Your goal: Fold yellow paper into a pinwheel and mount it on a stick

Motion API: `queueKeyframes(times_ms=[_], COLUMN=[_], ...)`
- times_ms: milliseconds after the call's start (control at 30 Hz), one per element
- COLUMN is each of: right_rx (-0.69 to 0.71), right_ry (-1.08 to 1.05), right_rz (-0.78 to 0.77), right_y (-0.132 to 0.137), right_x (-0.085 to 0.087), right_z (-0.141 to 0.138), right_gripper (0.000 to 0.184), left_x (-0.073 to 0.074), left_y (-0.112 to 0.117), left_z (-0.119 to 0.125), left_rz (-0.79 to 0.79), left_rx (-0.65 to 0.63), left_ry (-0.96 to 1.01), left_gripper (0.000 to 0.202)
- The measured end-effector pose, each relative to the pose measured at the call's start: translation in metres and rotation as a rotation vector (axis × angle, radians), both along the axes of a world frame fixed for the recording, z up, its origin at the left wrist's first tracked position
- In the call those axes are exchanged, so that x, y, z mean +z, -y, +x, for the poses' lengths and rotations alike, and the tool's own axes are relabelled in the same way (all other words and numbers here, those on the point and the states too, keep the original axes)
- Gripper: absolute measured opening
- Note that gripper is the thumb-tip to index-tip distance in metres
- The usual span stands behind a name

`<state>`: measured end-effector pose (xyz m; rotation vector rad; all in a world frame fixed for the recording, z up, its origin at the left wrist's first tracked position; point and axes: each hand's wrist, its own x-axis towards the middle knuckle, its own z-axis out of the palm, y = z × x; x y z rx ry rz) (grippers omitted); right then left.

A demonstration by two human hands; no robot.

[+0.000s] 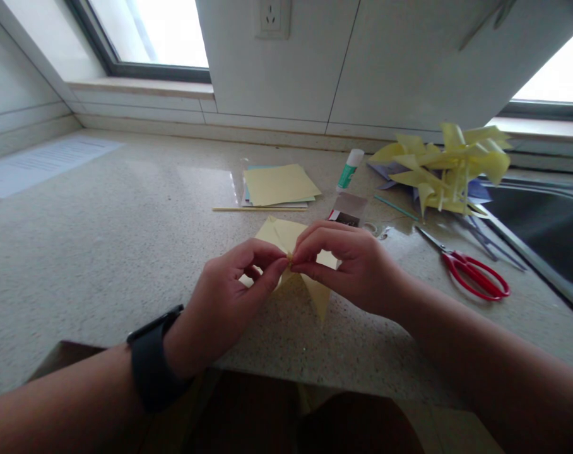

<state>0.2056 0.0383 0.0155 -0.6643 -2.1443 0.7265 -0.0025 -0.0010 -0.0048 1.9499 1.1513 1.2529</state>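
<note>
A sheet of pale yellow paper (281, 233) with pointed, cut-looking flaps lies on the counter under my hands. My left hand (232, 296), with a dark watch (156, 353) on its wrist, pinches with thumb and forefinger at the middle of the paper. From the other side my right hand (350, 261) pinches at the same spot, its fingertips touching those of the left. A small yellowish bit shows between the fingertips, too small to name. The fingers cover much of the paper's centre; one flap points toward me.
Red-handled scissors (476, 274) lie right of my right hand. Behind are a glue stick (350, 170), a stack of coloured paper (281, 183), a thin stick (258, 209) and yellow and purple paper pinwheels (450, 164). A sink (546, 221) borders the right; a printed sheet (45, 164) lies far left.
</note>
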Motion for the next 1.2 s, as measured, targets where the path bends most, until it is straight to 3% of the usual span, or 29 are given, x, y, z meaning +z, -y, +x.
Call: queueKeyframes(times_ms=[433,833,1100,1200], right_rx=[-0.013,0.063,0.035,-0.046], right_ry=[-0.047,0.004,0.092,0.259], right_rz=[0.027,0.219,0.076,-0.045], right_y=[0.002,0.001,-0.004,-0.011], right_x=[0.0,0.008,0.016,0.027], right_z=[0.003,0.008,0.021,0.036], right_gripper=[0.009,0.008,0.009,0.016], left_x=[0.002,0.004,0.005,0.006], left_y=[0.004,0.003,0.005,0.006], left_z=[0.0,-0.002,-0.002,-0.002], left_rz=[0.1,0.293,0.257,0.254], left_rx=[-0.005,-0.011,-0.027,-0.06], left_ry=[-0.075,-0.154,-0.197,-0.211], left_gripper=[0.016,0.013,0.011,0.012])
